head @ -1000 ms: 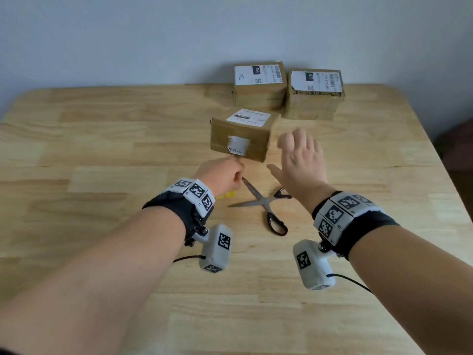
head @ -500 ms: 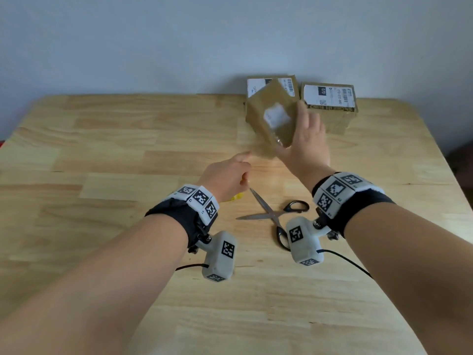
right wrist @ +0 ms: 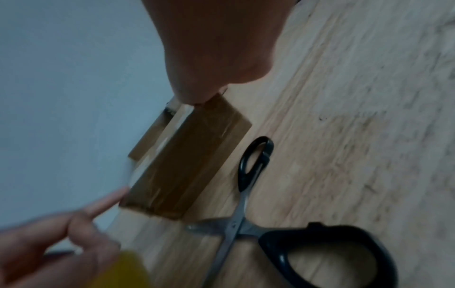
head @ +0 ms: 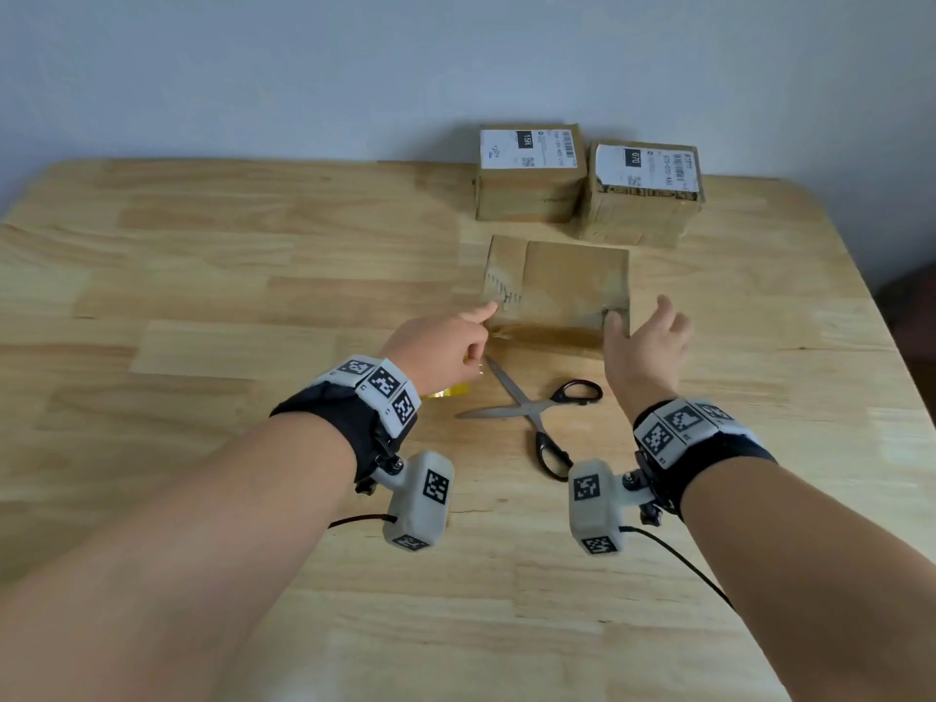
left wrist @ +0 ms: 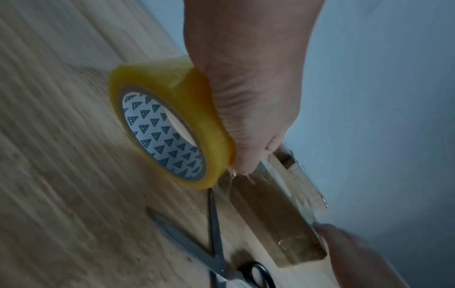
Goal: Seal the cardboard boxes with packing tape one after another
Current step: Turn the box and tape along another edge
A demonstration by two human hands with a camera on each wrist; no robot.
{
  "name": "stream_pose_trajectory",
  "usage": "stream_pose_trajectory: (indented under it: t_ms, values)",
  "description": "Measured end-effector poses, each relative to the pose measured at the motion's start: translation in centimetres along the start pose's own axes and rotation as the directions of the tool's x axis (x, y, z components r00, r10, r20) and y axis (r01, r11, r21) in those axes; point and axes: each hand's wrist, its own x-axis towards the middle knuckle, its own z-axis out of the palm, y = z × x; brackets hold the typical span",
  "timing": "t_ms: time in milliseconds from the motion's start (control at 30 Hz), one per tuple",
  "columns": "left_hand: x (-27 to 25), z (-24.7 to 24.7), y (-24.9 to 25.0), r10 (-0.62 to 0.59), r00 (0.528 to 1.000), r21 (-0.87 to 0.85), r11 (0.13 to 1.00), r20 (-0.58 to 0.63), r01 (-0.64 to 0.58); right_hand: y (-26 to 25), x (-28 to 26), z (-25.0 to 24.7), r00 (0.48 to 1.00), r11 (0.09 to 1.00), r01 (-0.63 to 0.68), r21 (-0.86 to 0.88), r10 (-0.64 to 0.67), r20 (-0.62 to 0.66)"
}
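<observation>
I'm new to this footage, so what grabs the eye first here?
The yellow packing tape roll gripped in the left hand stands out, just left of the plain cardboard box at mid-table. The right hand touches that box's right corner, with open scissors lying just in front.

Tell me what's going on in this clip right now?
A person is taping up cardboard boxes at a wooden table. The left hand holds a roll of yellow tape, its index finger stretched to the near box. The right hand is open, its thumb at that box's front right corner. The box lies flat with a plain taped face up. Open scissors lie just in front of it, and two labelled boxes stand behind, by the wall.
</observation>
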Motion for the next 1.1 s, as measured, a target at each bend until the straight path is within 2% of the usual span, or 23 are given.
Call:
stream_pose_trajectory:
  t_ms: [33,67,100,133,167,200,233,333,467,667,767,867,900,1033,1100]
  values:
    - [0.1,-0.1,0.0,0.01,1.0,-0.009,1.0,-0.001,-0.01,-0.6,-0.2,0.1,0.987,0.982,0.149,-0.113,-0.155,-0.049]
    - [0.3,-0.1,0.0,0.02,1.0,-0.019,1.0,-0.001,-0.02,-1.7,-0.4,0.2,0.939,0.92,0.332,-0.208,-0.344,-0.02]
    - [0.4,-0.3,-0.1,0.024,1.0,-0.033,0.999,-0.004,-0.024,-2.9,-0.5,0.7,0.858,0.808,0.508,-0.3,-0.506,0.091]
    - [0.5,-0.3,-0.3,0.021,1.0,-0.048,0.999,-0.009,-0.022,-4.0,-0.5,1.4,0.766,0.669,0.64,-0.378,-0.597,0.239]
    - [0.5,-0.3,-0.5,0.011,1.0,-0.063,0.998,-0.019,-0.013,-4.9,-0.5,2.2,0.688,0.543,0.723,-0.427,-0.617,0.381]
    - [0.5,-0.2,-0.9,-0.004,1.0,-0.073,0.997,-0.026,0.002,-5.5,-0.4,3.0,0.644,0.46,0.764,-0.452,-0.587,0.491]
    - [0.4,-0.2,-1.2,-0.02,0.999,-0.079,0.997,-0.033,0.017,-5.6,-0.2,3.7,0.626,0.414,0.78,-0.469,-0.544,0.559]
    - [0.2,0.0,-2.6,-0.056,0.998,-0.105,0.993,-0.034,0.052,-5.1,0.9,4.9,0.607,0.32,0.793,-0.519,-0.501,0.618]
    - [0.3,0.3,-3.4,-0.059,0.997,-0.151,0.987,-0.046,0.051,-5.4,1.7,4.7,0.581,0.379,0.813,-0.442,-0.582,0.569]
    - [1.0,-0.3,-2.9,-0.058,0.996,-0.206,0.978,-0.067,0.043,-4.7,1.5,4.7,0.57,0.302,0.816,-0.492,-0.557,0.604]
    - [1.1,-0.5,-2.9,-0.061,0.994,-0.213,0.976,-0.086,0.042,-4.9,1.7,4.7,0.574,0.34,0.817,-0.465,-0.545,0.611]
    - [1.0,-0.5,-3.0,-0.067,0.994,-0.21,0.977,-0.091,0.046,-4.8,1.6,5.2,0.602,0.444,0.799,-0.406,-0.598,0.53]
    - [1.0,-0.5,-3.0,-0.068,0.994,-0.207,0.977,-0.089,0.049,-4.9,1.4,5.4,0.605,0.443,0.796,-0.413,-0.606,0.516]
    - [0.9,-0.3,-3.1,-0.062,0.994,-0.209,0.977,-0.091,0.042,-4.7,1.0,6.0,0.603,0.3,0.785,-0.542,-0.572,0.556]
    - [1.0,-0.4,-3.0,-0.066,0.995,-0.206,0.977,-0.081,0.048,-4.8,1.0,6.2,0.606,0.264,0.778,-0.57,-0.555,0.57]
